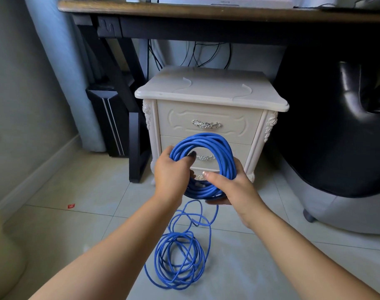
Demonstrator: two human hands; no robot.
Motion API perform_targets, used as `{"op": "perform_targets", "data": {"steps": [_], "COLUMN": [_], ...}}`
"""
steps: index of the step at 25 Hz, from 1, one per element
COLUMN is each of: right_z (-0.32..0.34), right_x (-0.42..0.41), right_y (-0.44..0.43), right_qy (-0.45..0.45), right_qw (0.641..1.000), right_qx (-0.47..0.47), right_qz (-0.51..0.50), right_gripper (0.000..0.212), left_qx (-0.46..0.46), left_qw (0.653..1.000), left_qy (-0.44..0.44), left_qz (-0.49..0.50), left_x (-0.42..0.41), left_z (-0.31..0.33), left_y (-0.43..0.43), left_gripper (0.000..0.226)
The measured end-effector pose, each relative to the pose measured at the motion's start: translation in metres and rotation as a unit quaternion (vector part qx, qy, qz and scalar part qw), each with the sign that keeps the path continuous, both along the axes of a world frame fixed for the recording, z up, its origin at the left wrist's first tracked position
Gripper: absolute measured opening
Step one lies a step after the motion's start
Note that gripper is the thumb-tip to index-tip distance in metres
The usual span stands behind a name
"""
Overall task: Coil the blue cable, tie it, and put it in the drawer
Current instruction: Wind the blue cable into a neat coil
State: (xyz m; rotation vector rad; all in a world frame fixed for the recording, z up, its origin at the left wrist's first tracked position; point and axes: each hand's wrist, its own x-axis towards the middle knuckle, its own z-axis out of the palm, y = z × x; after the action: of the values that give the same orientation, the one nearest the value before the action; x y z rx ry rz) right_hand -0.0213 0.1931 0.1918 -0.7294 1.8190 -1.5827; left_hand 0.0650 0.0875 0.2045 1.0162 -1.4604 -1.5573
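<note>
**Cable.** The blue round-jacketed cable [206, 138] is in two portions. The wound portion forms an upright ring of many turns, held in the air directly in front of the lower drawer [243, 151] of a cream-white carved nightstand [206, 92]. The unwound portion [178, 260] lies in loose, overlapping loops on the pale tiled floor [76, 234], between the two forearms. A strand rises from these loops toward the underside of the ring.

**Hands.** The left hand [170, 173] grips the left side of the ring, with its fingers curled through the opening around the turns. The right hand [232, 187] holds the lower right side of the ring. Its thumb lies across the front of the turns and its fingers wrap beneath them.

**Nightstand.** Both drawers are closed. The upper drawer [208, 114] carries an ornate silver handle [206, 124]. The matching lower handle [203, 157] shows through the opening of the ring.

**Surroundings.**
- The nightstand stands partly under a dark wooden desk [184, 8] with a black frame.
- Thin black cords [206, 55] hang behind the nightstand.
- A black computer tower [111, 120] stands on the floor to the left of the nightstand.
- A glossy black padded seat [336, 126] stands to its right.
- A small red scrap [71, 205] lies on the floor, well apart from the cable.
</note>
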Motion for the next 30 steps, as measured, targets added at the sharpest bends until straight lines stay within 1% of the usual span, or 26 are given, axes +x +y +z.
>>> {"op": "perform_targets", "data": {"steps": [2,4,8,10,12,14,15,16,17,18,19,20,21,22,23,24,25,26,28,29,30], "right_z": [0.003,0.004,0.002,0.002,0.004,0.007,0.008,0.009,0.009,0.009,0.01,0.012,0.013,0.015,0.016,0.017,0.019,0.02,0.018,0.016,0.013], "right_x": [-0.003,-0.008,-0.01,-0.013,-0.018,-0.019,-0.016,-0.013,-0.008,-0.005,-0.002,0.0,0.002,0.003,0.004,0.003,0.001,-0.004,-0.014,-0.017,-0.018], "right_y": [0.0,0.0,-0.001,-0.001,0.001,0.003,0.003,0.003,0.003,0.002,0.002,0.001,0.001,0.001,0.001,0.0,0.0,0.001,0.005,0.006,0.006], "right_qy": [0.008,0.022,0.075,0.1,0.143,0.231,0.28,0.329,0.38,0.424,0.458,0.482,0.495,0.498,0.488,0.462,0.422,0.367,0.228,0.158,0.104], "right_qw": [0.999,0.999,0.994,0.991,0.986,0.968,0.953,0.932,0.908,0.884,0.864,0.85,0.843,0.842,0.85,0.867,0.891,0.919,0.97,0.985,0.992], "right_qx": [-0.008,-0.005,-0.003,-0.001,0.018,0.075,0.114,0.15,0.178,0.194,0.203,0.206,0.205,0.2,0.194,0.184,0.168,0.145,0.086,0.061,0.041], "right_qz": [-0.04,-0.04,-0.073,-0.086,-0.085,-0.06,-0.037,-0.011,0.014,0.035,0.05,0.056,0.057,0.054,0.046,0.031,0.013,0.001,0.017,0.043,0.067], "right_gripper": [0.037,0.03,0.025,0.024,0.024,0.025,0.026,0.028,0.03,0.031,0.033,0.035,0.035,0.035,0.034,0.032,0.033,0.035,0.037,0.035,0.034], "left_qx": [0.057,0.093,0.108,0.088,0.012,-0.116,-0.204,-0.296,-0.372,-0.42,-0.436,-0.434,-0.431,-0.437,-0.449,-0.452,-0.442,-0.414,-0.325,-0.274,-0.225], "left_qw": [0.998,0.995,0.992,0.991,0.986,0.971,0.953,0.922,0.886,0.855,0.835,0.828,0.826,0.823,0.822,0.829,0.846,0.871,0.925,0.948,0.966], "left_qy": [0.025,0.043,0.041,0.0,-0.072,-0.119,-0.138,-0.158,-0.175,-0.194,-0.218,-0.247,-0.273,-0.29,-0.29,-0.274,-0.248,-0.221,-0.161,-0.124,-0.089], "left_qz": [0.001,-0.004,-0.042,-0.101,-0.151,-0.171,-0.178,-0.191,-0.213,-0.237,-0.254,-0.254,-0.239,-0.219,-0.198,-0.182,-0.167,-0.148,-0.117,-0.102,-0.088], "left_x": [-0.001,-0.001,0.001,0.005,0.009,0.012,0.014,0.014,0.014,0.014,0.014,0.013,0.013,0.013,0.014,0.014,0.014,0.015,0.016,0.016,0.016], "left_z": [-0.004,-0.007,-0.005,-0.001,0.001,0.002,0.002,0.002,0.001,-0.001,-0.002,-0.002,-0.002,-0.001,0.001,0.001,0.002,0.002,0.004,0.005,0.006], "left_y": [0.006,0.01,0.007,-0.001,-0.009,-0.013,-0.013,-0.012,-0.011,-0.01,-0.01,-0.009,-0.01,-0.01,-0.009,-0.009,-0.01,-0.012,-0.016,-0.018,-0.021], "left_gripper": [0.007,0.01,0.013,0.017,0.026,0.049,0.06,0.068,0.073,0.076,0.077,0.073,0.063,0.048,0.033,0.022,0.015,0.01,0.007,0.007,0.007]}}
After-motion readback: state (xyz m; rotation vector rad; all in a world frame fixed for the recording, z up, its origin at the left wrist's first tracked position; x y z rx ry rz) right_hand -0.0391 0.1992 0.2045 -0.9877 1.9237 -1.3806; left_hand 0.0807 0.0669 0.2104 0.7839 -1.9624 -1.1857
